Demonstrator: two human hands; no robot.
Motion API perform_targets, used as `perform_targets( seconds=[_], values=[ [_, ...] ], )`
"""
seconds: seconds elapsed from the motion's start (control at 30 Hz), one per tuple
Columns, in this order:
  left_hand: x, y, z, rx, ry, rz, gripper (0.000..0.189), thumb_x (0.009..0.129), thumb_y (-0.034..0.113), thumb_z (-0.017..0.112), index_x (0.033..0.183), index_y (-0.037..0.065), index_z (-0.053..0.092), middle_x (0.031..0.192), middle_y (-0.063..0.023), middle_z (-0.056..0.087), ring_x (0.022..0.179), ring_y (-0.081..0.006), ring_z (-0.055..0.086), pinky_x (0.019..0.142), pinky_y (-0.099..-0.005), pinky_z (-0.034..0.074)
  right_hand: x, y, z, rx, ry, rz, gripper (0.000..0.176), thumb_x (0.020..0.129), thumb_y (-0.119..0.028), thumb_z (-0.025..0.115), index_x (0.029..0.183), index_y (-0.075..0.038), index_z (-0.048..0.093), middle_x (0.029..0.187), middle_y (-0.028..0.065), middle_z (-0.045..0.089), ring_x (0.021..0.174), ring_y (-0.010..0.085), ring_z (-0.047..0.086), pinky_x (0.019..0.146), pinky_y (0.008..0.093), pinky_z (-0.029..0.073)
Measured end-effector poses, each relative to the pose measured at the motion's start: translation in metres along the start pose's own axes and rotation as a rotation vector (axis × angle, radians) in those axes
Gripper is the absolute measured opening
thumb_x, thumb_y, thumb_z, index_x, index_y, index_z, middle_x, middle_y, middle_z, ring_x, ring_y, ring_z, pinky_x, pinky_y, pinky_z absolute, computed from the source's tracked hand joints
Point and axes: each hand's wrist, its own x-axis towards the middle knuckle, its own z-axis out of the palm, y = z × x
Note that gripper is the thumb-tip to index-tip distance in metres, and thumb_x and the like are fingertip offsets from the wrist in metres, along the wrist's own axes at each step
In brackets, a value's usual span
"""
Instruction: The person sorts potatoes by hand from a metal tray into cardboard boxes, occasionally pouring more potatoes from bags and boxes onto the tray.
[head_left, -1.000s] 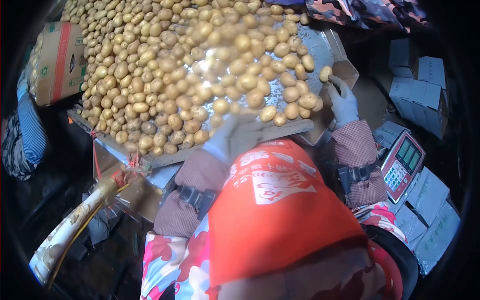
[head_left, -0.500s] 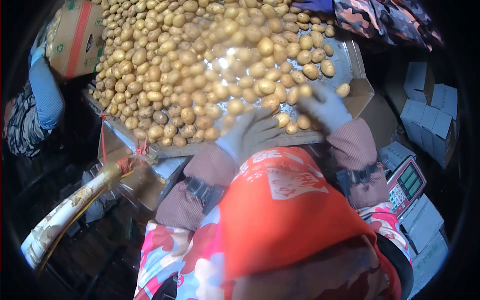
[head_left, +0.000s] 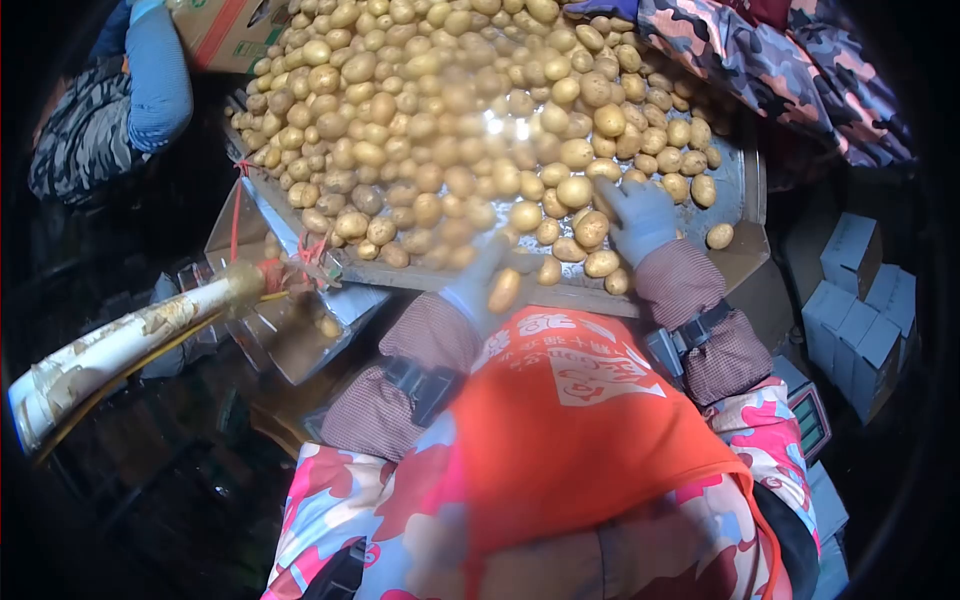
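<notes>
A large heap of potatoes (head_left: 425, 209) covers the metal sorting table (head_left: 732, 185) in front of me. My left hand (head_left: 478, 278), in a pale glove, is at the near edge, blurred, with its fingers curled round a potato (head_left: 504, 290). Further right, my gloved right hand (head_left: 642, 218) reaches over the near side of the heap. Its fingers are stretched out and apart against the potatoes, close to a round potato (head_left: 591, 229); its fingertips are partly obscured.
A person's blue sleeve (head_left: 158, 85) is at the far left, near a cardboard carton (head_left: 225, 35). Another person's camouflage clothing (head_left: 745, 65) borders the far right. White boxes (head_left: 850, 325) and a scale (head_left: 808, 418) stand at right. A worn white pole (head_left: 130, 335) projects at left.
The view has shifted, so the heap appears lower. My left hand, flat and spread before, now curls round a potato at the table's edge. My right hand has moved onto the potatoes.
</notes>
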Motion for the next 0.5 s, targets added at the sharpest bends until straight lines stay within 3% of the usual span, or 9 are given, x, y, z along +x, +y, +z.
perform_targets(
  seconds=[0.03,0.1,0.17,0.23,0.3,0.33,0.43,0.47,0.5],
  values=[
    [-0.001,-0.002,-0.006,0.113,-0.011,0.045,0.051,0.102,0.029,0.065,0.141,0.002,0.048,0.135,-0.0159,0.058,0.118,-0.0238,0.057,0.106,-0.0324,0.051,-0.001,0.005,-0.001,0.12,0.011,0.026,0.062,0.079,-0.011,0.073,0.139,-0.008,0.057,0.11,0.014,0.064,0.102,0.0322,0.063,0.089,0.0439,0.05],
    [-0.024,0.01,0.022,0.846,-0.013,0.322,0.054,0.102,0.024,0.065,0.146,0.001,0.045,0.135,-0.016,0.059,0.118,-0.0239,0.059,0.107,-0.0322,0.05,-0.005,0.013,-0.002,0.362,0.032,0.09,0.065,0.082,-0.009,0.072,0.144,-0.008,0.054,0.122,0.0146,0.065,0.11,0.03,0.063,0.095,0.0414,0.05],
    [-0.034,0.03,0.049,0.713,-0.087,0.296,0.056,0.101,0.019,0.065,0.149,0.003,0.042,0.136,-0.0162,0.059,0.12,-0.0251,0.06,0.108,-0.0341,0.049,-0.008,0.011,-0.02,0.98,-0.087,0.273,0.065,0.087,-0.013,0.07,0.149,-0.007,0.05,0.135,0.0143,0.06,0.12,0.0272,0.06,0.103,0.0394,0.047],
    [-0.04,0.047,0.068,0.571,-0.177,0.261,0.057,0.102,0.02,0.064,0.152,0.004,0.04,0.138,-0.0162,0.06,0.124,-0.0271,0.06,0.108,-0.0363,0.049,-0.011,0.0,-0.046,1.351,-0.219,0.315,0.065,0.092,-0.02,0.067,0.152,-0.005,0.047,0.144,0.0131,0.056,0.128,0.0253,0.056,0.109,0.0379,0.043],
    [-0.041,0.059,0.079,0.421,-0.234,0.218,0.057,0.104,0.026,0.061,0.153,0.006,0.04,0.139,-0.016,0.06,0.127,-0.0294,0.06,0.108,-0.0381,0.05,-0.007,-0.023,-0.064,1.479,-0.379,0.197,0.065,0.097,-0.029,0.064,0.153,-0.003,0.045,0.15,0.0111,0.052,0.133,0.024,0.053,0.113,0.037,0.039],
    [-0.043,0.063,0.082,0.348,-0.241,0.194,0.057,0.105,0.03,0.059,0.154,0.006,0.04,0.14,-0.0159,0.06,0.128,-0.0303,0.06,0.107,-0.0387,0.05,-0.003,-0.03,-0.053,1.386,-0.324,0.033,0.065,0.101,-0.038,0.058,0.153,0.0,0.044,0.149,0.0132,0.053,0.137,0.0246,0.051,0.117,0.0371,0.036],
    [-0.044,0.077,0.084,0.129,-0.179,0.116,0.058,0.107,0.04,0.052,0.154,0.008,0.041,0.14,-0.0153,0.06,0.127,-0.0316,0.06,0.103,-0.0391,0.053,0.025,-0.048,-0.054,1.398,-0.091,0.26,0.062,0.104,-0.036,0.057,0.15,0.003,0.046,0.148,0.0135,0.055,0.137,0.0242,0.051,0.117,0.0376,0.036],
    [-0.045,0.08,0.084,0.054,-0.164,0.093,0.059,0.107,0.043,0.049,0.154,0.008,0.042,0.141,-0.0151,0.06,0.127,-0.032,0.061,0.102,-0.0392,0.054,0.036,-0.047,-0.047,1.293,0.058,0.243,0.054,0.104,-0.031,0.057,0.147,0.001,0.051,0.143,0.0179,0.059,0.135,0.0282,0.054,0.117,0.0391,0.037],
    [-0.048,0.081,0.082,-0.021,-0.151,0.073,0.06,0.108,0.047,0.047,0.154,0.009,0.042,0.141,-0.015,0.06,0.127,-0.0324,0.061,0.101,-0.0393,0.054,0.037,-0.048,-0.039,0.995,0.076,0.173,0.052,0.103,-0.028,0.058,0.146,0.001,0.052,0.141,0.0195,0.06,0.133,0.0304,0.055,0.116,0.0391,0.037]
  ],
)
